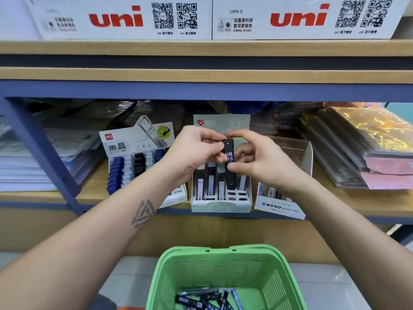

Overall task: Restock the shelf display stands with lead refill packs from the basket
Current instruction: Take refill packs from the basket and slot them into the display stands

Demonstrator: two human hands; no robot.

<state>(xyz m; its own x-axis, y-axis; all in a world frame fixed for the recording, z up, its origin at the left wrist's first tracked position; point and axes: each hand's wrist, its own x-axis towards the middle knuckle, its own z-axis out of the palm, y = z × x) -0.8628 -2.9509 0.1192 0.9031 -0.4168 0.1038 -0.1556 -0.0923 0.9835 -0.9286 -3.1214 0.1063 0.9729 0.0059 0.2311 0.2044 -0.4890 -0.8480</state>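
both hands meet over a wooden shelf (335,204), pinching one black lead refill pack (229,162) marked hb 0.5: the left hand (196,148) at its upper end, the right hand (261,159) at top and middle. the pack stands upright above the middle display stand (221,205). two other stands (143,157) flank it. a green basket (223,269) below holds more packs. white uni boxes (125,19) sit on the shelf above.

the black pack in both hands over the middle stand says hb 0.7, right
Not quite. The head view shows both hands, left hand and right hand, holding the black pack over the middle stand, but its label reads HB 0.5, not 0.7.
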